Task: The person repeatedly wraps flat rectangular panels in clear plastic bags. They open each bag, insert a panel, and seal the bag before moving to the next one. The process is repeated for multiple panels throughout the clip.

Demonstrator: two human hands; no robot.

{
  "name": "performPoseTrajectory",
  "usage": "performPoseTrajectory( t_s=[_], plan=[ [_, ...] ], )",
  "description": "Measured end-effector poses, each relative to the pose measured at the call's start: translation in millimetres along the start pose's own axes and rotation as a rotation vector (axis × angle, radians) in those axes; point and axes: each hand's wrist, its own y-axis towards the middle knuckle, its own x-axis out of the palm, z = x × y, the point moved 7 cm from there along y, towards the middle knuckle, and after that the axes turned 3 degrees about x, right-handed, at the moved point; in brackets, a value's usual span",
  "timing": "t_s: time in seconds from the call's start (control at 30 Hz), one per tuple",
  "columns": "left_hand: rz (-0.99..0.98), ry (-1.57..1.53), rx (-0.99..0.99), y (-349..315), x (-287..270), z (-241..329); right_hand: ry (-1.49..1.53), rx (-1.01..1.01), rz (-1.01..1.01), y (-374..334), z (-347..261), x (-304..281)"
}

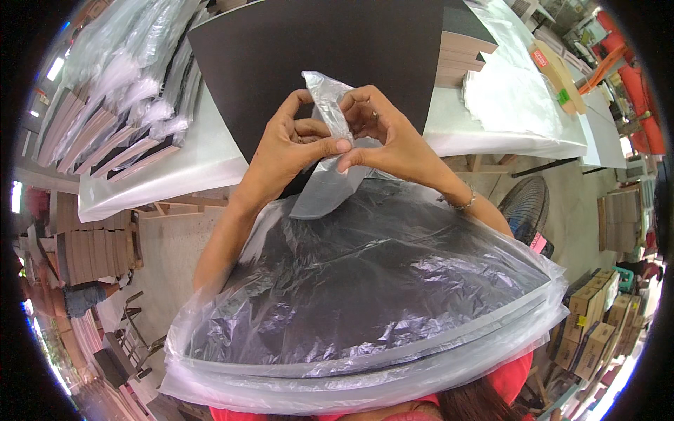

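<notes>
My left hand [291, 149] and my right hand [394, 137] meet in front of me, fingertips and thumbs pinched on a narrow, bunched strip of clear plastic film [327, 105]. The strip's top sticks up between the fingers. Below the thumbs a flatter greyish flap [326, 193] hangs down. Nearer to me, a large clear plastic bag [379, 288] lies wrinkled over a dark flat panel, between my forearms and my body. Whether the pinched film belongs to this bag I cannot tell. Just beyond my hands lies a wide black board [316, 49].
On the left of the white-covered table [168, 181] are several plastic-wrapped panels [116, 130]. White sheets [509, 98] and a cardboard piece [558, 74] lie at the right. A floor fan [525, 207] stands under the right side, with stacked cartons [586, 326] farther right.
</notes>
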Motion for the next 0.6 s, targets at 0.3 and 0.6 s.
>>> performPoseTrajectory(
  t_s=[0.3, 0.6],
  plan=[
    [-0.064, -0.093, -0.149, 0, -7, -43, -0.074, 0.069, 0.147, -12, 6, -30],
    [0.011, -0.884, -0.175, -7, -49, -55, 0.410, 0.277, 0.772, -118, 107, -219]
  ],
)
